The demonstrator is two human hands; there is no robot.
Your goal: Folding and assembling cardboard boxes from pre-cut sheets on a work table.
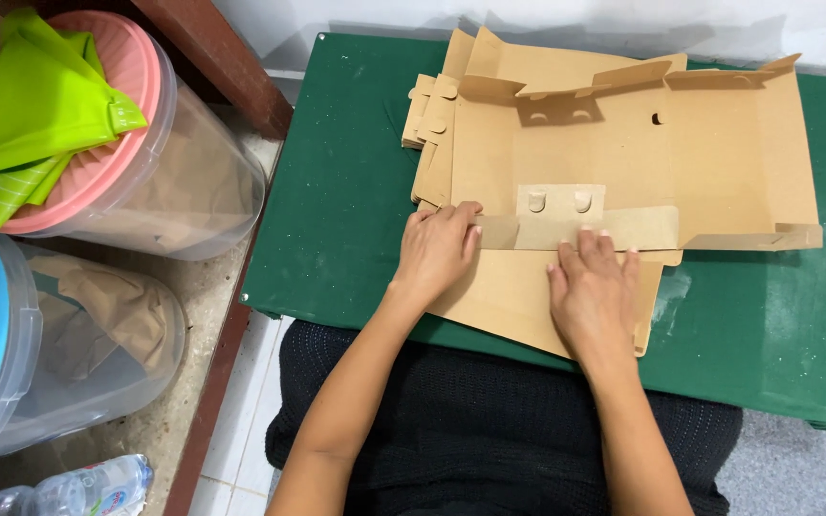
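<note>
A flat brown cardboard box blank [623, 153] lies unfolded on a green table [336, 210], with side flaps partly raised at the back. A long front flap [614, 227] is folded over toward the middle. My left hand [435, 250] presses on the left end of that flap, fingers together. Flat on the cardboard, my right hand [593, 291] touches the flap's lower edge with its fingertips. More flat blanks [429, 124] are stacked underneath, showing at the left.
Left of the table stand a clear tub with a pink lid [136, 162] topped by a lime green cloth [31, 105], and a tub with a blue lid [11, 354]. A plastic bottle [88, 487] lies at the bottom left. A wooden beam [231, 67] runs behind.
</note>
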